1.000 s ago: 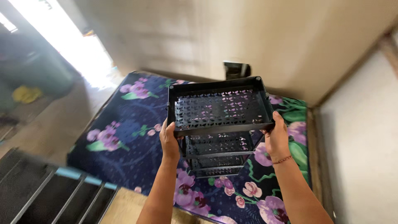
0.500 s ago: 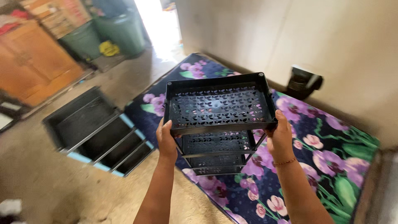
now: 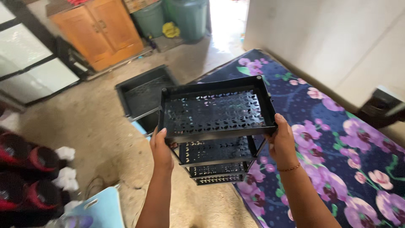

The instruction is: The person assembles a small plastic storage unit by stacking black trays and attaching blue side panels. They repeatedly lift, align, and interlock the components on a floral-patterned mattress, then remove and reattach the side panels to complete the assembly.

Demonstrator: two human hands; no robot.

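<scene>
Left hand (image 3: 161, 147) and right hand (image 3: 282, 141) clamped on opposite near corners of black tiered rack (image 3: 216, 114) (4 perforated shelves visible), held mid-frame above bare floor and floral mat (image 3: 337, 139). Black tray (image 3: 141, 95) behind, wooden cabinet (image 3: 99, 31) upper left.

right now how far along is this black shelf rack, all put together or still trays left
Done: the black tiered rack looks assembled, with four perforated trays stacked on corner posts. In hand: the left hand and right hand grip the top tray's front corners, holding the rack above the concrete floor and floral mat. Left: at least one more black tray lies loose on the floor behind, not on the rack.
</scene>
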